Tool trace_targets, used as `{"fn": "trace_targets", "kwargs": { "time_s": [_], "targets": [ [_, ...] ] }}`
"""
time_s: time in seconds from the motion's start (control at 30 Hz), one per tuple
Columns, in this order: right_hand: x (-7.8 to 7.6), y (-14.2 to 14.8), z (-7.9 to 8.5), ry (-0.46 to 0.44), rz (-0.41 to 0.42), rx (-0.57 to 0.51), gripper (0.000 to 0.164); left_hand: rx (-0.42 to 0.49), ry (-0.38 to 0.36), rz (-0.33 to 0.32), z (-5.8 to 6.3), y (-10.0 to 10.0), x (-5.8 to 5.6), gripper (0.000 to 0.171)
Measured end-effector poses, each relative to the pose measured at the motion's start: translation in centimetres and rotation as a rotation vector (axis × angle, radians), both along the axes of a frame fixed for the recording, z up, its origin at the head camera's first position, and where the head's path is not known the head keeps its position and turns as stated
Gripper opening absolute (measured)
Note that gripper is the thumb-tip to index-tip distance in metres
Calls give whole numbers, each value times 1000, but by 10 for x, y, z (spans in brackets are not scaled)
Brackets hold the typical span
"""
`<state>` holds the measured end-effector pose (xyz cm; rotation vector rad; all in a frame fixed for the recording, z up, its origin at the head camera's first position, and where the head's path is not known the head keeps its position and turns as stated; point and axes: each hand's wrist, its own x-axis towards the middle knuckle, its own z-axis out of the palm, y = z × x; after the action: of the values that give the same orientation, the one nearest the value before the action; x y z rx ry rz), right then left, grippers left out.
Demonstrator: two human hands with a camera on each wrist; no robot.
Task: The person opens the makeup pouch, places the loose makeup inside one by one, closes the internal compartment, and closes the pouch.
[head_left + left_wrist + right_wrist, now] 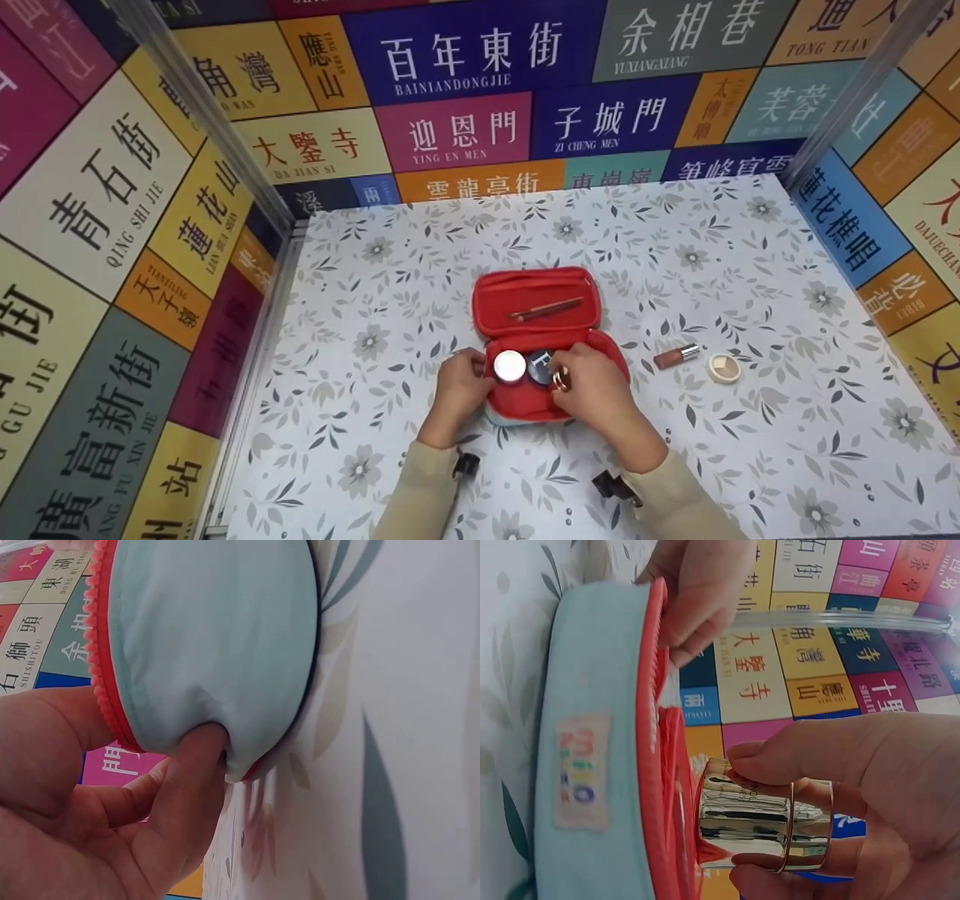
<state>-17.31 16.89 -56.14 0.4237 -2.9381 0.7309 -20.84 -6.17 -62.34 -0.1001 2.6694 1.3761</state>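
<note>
An open zip cosmetic case (525, 409), pale blue outside and red inside, lies on the table. My left hand (461, 386) pinches its left rim; in the left wrist view a finger dents the blue wall (217, 637). My right hand (596, 386) holds a shiny gold cosmetic cylinder (746, 817) between thumb and fingers, at the case's opening. Inside the case sit a white round container (510, 367) and a dark blue round one (540, 367) with a pale letter, partly covered by my right hand. A thin brown stick (547, 308) lies in the lid.
To the right of the case lie a lip gloss tube (675, 356) with a silver cap and a small round pan (724, 368) with beige sections. A floral cloth (360, 405) covers the table. Panels with printed characters (472, 135) stand around the back and sides.
</note>
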Motion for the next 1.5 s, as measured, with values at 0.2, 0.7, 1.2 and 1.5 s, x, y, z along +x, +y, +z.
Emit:
{"fn": "trace_targets", "kwargs": {
  "time_s": [0.2, 0.7, 1.2, 1.5],
  "targets": [
    [4, -15, -4, -28, 37, -2, 24, 7, 16, -2, -1, 0, 0, 23],
    [4, -49, -22, -32, 125, 27, 22, 9, 41, -4, -3, 0, 0, 24],
    [2, -65, -35, -27, 162, 62, 19, 14, 36, -3, -4, 0, 0, 24],
    [1, -69, -35, -96, 161, 91, 18, 33, 29, 3, -5, 0, 0, 24]
  ]
}}
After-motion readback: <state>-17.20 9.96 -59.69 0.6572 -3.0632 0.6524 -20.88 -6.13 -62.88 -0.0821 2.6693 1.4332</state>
